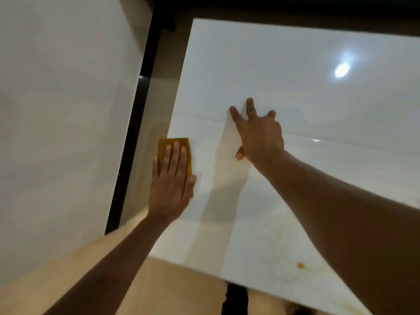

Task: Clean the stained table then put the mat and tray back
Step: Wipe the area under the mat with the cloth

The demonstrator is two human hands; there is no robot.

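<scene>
- The table [295, 92] has a glossy, smooth white top that mirrors a ceiling light.
- An orange stain [300, 265] and faint yellowish smears dull the near edge.
- The cloth [165, 144] looks matt, mustard-yellow and soft.

I see both bare forearms reaching forward from the bottom of the view. My left hand [172, 176] lies flat, palm down, its four fingers straight and held close together, pointing away from me, with the thumb set out along the right side. The left forearm runs up from the lower left corner at a slant. My right hand [259, 135] is stretched farther ahead, palm down, fingers spread apart and slightly bent at the tips, the thumb tucked back toward me. The right forearm comes in from the lower right edge, long and nearly straight, crossing up toward the middle.
</scene>
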